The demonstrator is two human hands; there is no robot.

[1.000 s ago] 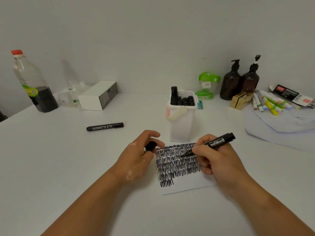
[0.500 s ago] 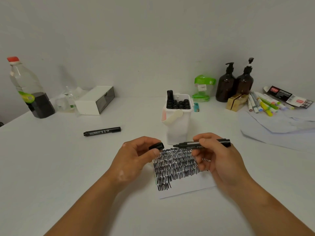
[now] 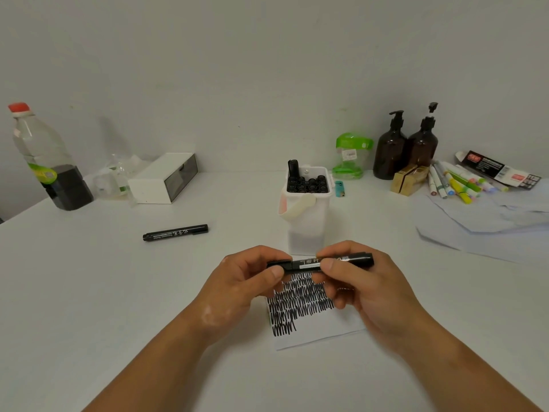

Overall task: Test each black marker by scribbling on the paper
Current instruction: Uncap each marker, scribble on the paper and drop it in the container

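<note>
The person holds one black marker point(image 3: 306, 264) flat in the air with both hands. It is just above the paper point(image 3: 320, 331), which lies in the middle of the table point(image 3: 118, 292), toward the edge nearest the person. The left hand point(image 3: 246, 281) pinches the cap end. The right hand point(image 3: 365, 286) has its fingers curled round the other end. The paper has many black scribbles. A white tub point(image 3: 307, 227) stands just behind the paper, with other markers point(image 3: 309, 184) in it. A loose marker point(image 3: 175, 232) lies toward the left edge.

Markers point(image 3: 309, 184) in tub point(image 3: 307, 227) behind paper point(image 3: 312, 319)
</note>
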